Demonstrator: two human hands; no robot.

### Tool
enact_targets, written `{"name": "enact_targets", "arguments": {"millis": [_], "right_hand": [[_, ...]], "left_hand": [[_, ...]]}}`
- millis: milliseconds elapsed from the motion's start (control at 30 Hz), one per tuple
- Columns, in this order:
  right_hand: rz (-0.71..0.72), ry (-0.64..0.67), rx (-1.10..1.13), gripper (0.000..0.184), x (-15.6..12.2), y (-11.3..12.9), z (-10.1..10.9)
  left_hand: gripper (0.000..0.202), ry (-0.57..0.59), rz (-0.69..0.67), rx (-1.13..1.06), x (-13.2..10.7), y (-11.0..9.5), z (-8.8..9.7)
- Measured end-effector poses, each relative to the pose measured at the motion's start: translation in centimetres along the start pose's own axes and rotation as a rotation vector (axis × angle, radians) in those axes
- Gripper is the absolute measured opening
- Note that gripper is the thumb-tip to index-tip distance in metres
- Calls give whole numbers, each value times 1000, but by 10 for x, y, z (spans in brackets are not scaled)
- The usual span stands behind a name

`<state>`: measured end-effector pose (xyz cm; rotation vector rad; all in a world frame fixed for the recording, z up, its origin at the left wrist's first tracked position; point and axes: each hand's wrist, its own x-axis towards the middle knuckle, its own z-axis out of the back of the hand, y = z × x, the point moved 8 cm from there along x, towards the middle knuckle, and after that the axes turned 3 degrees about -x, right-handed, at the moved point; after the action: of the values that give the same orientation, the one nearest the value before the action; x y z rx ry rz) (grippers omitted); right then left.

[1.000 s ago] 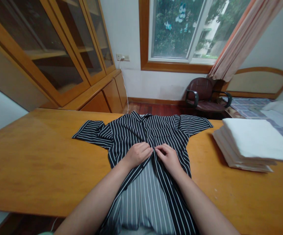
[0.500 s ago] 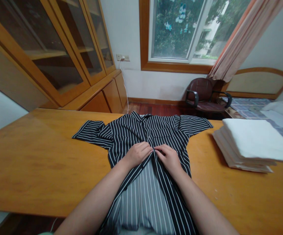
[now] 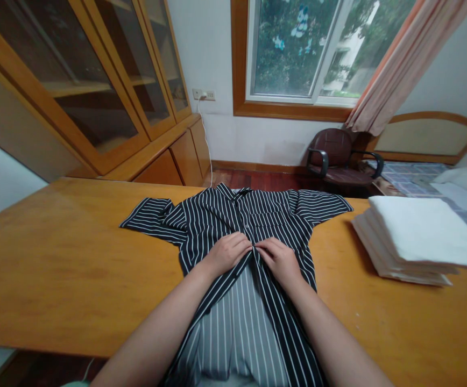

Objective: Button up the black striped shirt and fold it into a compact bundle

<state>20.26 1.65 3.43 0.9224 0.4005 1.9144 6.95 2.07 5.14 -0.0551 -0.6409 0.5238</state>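
A black short-sleeved shirt with white stripes (image 3: 213, 220) lies face up on the wooden table, its collar towards the far edge. Above the middle its front edges meet; below, they part and show the grey striped inside. My left hand (image 3: 229, 252) pinches the left front edge at the placket. Opposite it, my right hand (image 3: 277, 258) pinches the right front edge, fingertips almost touching those of the left. Whatever button or buttonhole lies between the fingertips is hidden or too small to make out.
On the right of the table (image 3: 76, 258) stands a stack of folded white cloths or sheets (image 3: 427, 231). Beyond the far edge are a dark red armchair (image 3: 334, 156) and a bed (image 3: 407, 174). A glass-door cabinet (image 3: 96, 91) stands at the left.
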Motion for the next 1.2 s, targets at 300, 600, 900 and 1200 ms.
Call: {"name": "enact_targets", "arguments": {"millis": [300,600,900,1200], "right_hand": [[-1,6,-2,18,1,3,0],[-34,-27,51,14,0,1,3],[-25,-27,94,12,1,0,1],[-12,-36,75,10,1,0,1]], "left_hand": [[21,22,24,-23,-2,4,-3],[16,16,11,-29,-1,0,-1],[17,8,-16,-13,0,-3,2],[16,2,-49,-11,0,-4,1]]}}
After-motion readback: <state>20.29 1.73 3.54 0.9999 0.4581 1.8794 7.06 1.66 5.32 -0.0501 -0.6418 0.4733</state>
